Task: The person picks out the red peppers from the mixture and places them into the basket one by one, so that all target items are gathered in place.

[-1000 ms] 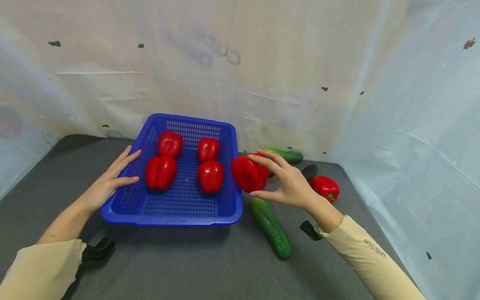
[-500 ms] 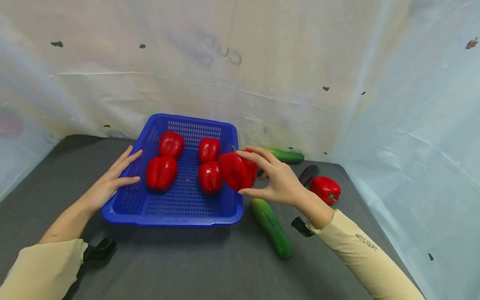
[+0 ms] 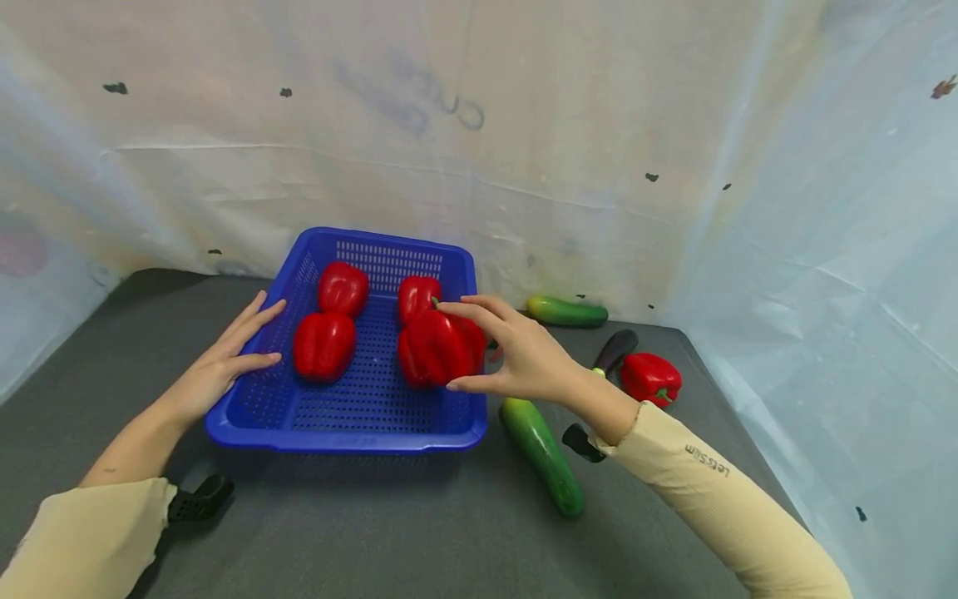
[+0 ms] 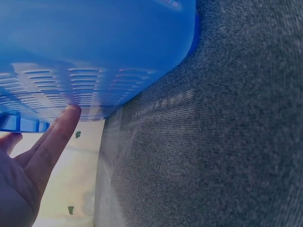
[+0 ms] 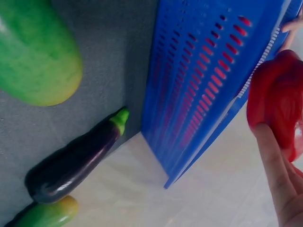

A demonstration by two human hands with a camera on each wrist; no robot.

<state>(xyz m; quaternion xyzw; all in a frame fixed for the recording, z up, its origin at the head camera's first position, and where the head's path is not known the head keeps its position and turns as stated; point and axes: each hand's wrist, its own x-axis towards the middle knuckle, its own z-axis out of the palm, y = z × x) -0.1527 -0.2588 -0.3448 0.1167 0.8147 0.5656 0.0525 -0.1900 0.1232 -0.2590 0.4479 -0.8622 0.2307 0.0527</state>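
Note:
A blue perforated basket (image 3: 337, 441) stands on the grey table. My right hand (image 3: 527, 356) grips a red bell pepper (image 3: 440, 345) between thumb and fingers, over the basket's right side. In the right wrist view this bell pepper (image 5: 277, 94) is above the rim level. My left hand (image 3: 213, 374) rests against the basket's left rim with fingers extended; the left wrist view shows a fingertip at the slotted wall (image 4: 85, 80). Two red peppers lie in the basket's left half, one pepper (image 3: 324, 347) nearer. On the right, a far pepper (image 3: 417, 295) and a near one are partly hidden by the held one.
Right of the basket lies a green cucumber (image 3: 542, 457), with another cucumber (image 3: 566, 312) at the back. A dark eggplant (image 3: 618, 346) and a red bell pepper (image 3: 651, 377) lie farther right. Plastic sheeting (image 3: 569, 166) hangs behind the table.
My right hand has carried the bell pepper leftward, from the basket's right rim to over its inside. More of the eggplant and back cucumber now shows. The left hand stays at the rim.

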